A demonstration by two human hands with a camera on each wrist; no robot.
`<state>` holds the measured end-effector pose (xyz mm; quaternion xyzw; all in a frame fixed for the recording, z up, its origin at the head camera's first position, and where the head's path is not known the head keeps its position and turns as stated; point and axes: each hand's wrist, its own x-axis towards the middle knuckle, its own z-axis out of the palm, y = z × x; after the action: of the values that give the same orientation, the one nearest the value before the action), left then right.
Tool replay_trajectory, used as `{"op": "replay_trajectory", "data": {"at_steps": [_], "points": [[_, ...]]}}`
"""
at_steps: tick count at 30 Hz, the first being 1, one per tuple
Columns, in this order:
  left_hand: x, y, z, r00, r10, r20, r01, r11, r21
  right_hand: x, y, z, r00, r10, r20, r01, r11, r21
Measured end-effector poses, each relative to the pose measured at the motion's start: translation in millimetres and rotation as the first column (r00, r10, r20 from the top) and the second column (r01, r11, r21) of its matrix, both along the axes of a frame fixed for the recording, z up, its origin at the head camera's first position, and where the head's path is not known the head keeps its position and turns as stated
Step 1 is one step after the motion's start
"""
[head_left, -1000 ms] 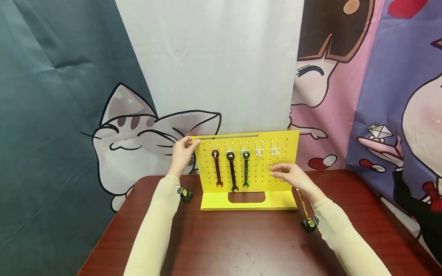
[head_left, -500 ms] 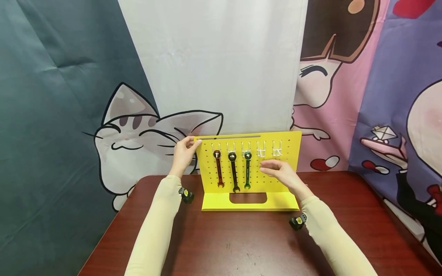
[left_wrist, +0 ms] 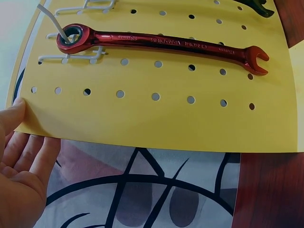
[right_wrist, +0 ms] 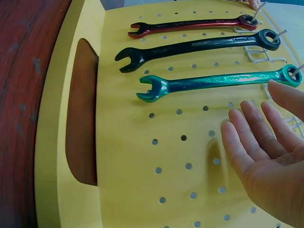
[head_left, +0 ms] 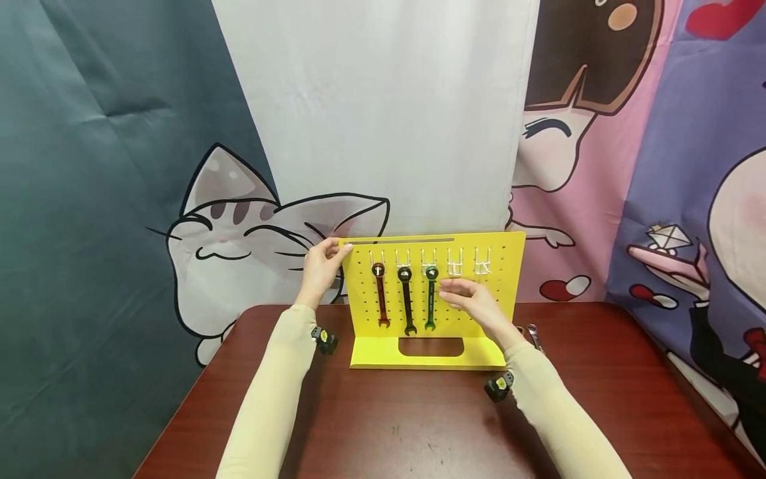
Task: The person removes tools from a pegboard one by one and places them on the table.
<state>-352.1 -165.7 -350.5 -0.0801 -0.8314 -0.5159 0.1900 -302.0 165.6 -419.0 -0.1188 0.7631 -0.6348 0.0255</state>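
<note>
A yellow pegboard (head_left: 505,266) stands on the table, three combination wrenches hanging from its white hooks. My left hand (head_left: 318,274) pinches the board's upper left corner, thumb on the front and fingers behind, as the left wrist view shows. Closest to that hand hangs the red wrench (left_wrist: 166,42). The black wrench (head_left: 407,303) is in the middle, with the green wrench (right_wrist: 213,81) to its right. My right hand (right_wrist: 270,156) is in front of the board just right of the green wrench, holding nothing. Its fingers are extended and the thumb is near the wrench's ring end.
Two bare white hooks, a fourth (head_left: 455,263) and a fifth (head_left: 482,261), are to the right of the green wrench. A silver wrench (head_left: 534,334) lies on the dark red table (head_left: 395,426) beyond my right forearm, partly hidden. A cartoon-printed curtain (head_left: 383,120) hangs behind.
My right hand has moved left across the board toward the green wrench. The forearm now covers the gold wrench seen beside the board earlier. My left hand stays on the corner.
</note>
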Motion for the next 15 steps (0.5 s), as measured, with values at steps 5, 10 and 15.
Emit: {"op": "replay_trajectory", "data": {"at_steps": [5,10,15], "points": [[-0.4,0.8,-0.5,1.0,-0.004,-0.015,0.004,1.0,0.004,-2.1,-6,-7.0,1.0,0.027,-0.005,-0.027,0.999,-0.042],[0.6,0.8,-1.3,1.0,-0.006,-0.007,0.006,1.0,0.003,-5.7,-14,-15.6,1.0,0.026,-0.005,-0.026,0.994,-0.107],[1.9,-0.1,-0.7,1.0,-0.002,-0.005,0.002,1.0,-0.001,-6.2,-22,-18.7,1.0,-0.009,-0.003,0.009,0.991,-0.133]]}}
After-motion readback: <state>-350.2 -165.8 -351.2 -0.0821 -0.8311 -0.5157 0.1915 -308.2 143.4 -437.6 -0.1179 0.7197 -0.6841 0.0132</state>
